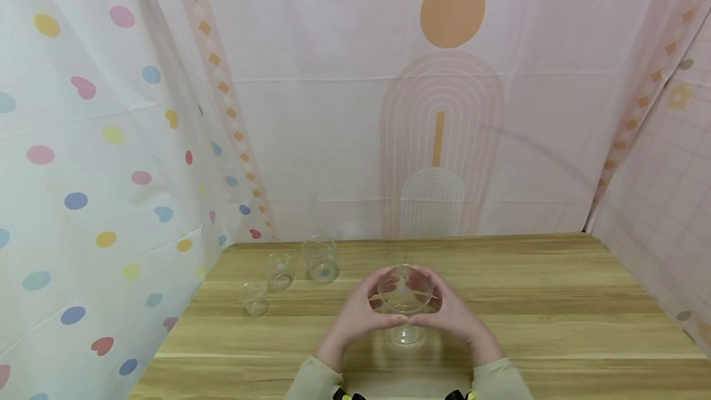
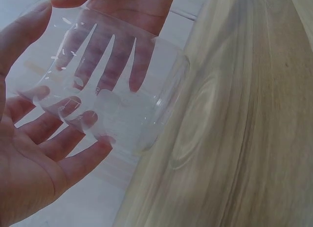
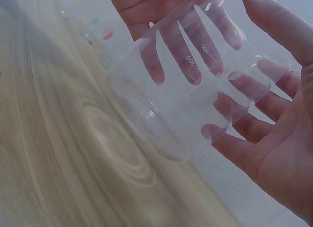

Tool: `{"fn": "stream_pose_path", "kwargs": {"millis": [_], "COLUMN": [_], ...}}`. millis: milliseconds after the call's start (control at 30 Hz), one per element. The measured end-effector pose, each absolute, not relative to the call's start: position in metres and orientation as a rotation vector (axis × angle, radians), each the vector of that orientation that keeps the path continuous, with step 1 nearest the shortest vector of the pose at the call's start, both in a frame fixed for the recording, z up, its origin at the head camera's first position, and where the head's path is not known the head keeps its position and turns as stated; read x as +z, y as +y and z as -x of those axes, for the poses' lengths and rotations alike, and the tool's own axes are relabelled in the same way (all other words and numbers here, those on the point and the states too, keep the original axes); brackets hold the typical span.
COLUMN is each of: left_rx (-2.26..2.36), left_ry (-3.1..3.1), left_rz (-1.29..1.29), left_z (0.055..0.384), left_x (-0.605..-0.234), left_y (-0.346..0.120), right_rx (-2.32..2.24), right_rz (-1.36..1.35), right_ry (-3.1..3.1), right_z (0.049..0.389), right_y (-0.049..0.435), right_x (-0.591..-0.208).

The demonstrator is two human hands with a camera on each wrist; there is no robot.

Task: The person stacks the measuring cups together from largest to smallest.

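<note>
while left grip (image 1: 362, 312) curls wide round clear beaker (image 1: 405, 294), right grip (image 1: 452, 313) clasps its opposite side, similarly wide.

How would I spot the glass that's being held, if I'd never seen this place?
Find the wooden table in front of the patterned curtain. Toward the person's side, the left hand and right hand curve around a clear beaker. Unlike the three clear vessels standing to its left, it is held and looks the widest.
</note>
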State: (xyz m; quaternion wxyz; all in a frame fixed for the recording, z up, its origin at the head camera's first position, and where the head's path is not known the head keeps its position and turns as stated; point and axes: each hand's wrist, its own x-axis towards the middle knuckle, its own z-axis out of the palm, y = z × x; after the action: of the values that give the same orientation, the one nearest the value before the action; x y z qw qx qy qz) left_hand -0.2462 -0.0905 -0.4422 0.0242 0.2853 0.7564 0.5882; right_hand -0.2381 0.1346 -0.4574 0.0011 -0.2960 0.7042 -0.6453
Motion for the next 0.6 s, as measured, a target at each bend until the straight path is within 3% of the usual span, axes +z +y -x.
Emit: {"fn": "stream_pose_path", "kwargs": {"millis": [600], "left_rx": [1.809], "left_ry": [2.277], "left_rz": [-0.866], "left_z": [0.258], "left_x": [-0.458], "left_y": [-0.078], "right_rx": [-2.021], "right_rz": [0.916], "right_ry": [2.224], "right_z": [0.247], "right_y": [0.147], "right_x": [-0.473]}}
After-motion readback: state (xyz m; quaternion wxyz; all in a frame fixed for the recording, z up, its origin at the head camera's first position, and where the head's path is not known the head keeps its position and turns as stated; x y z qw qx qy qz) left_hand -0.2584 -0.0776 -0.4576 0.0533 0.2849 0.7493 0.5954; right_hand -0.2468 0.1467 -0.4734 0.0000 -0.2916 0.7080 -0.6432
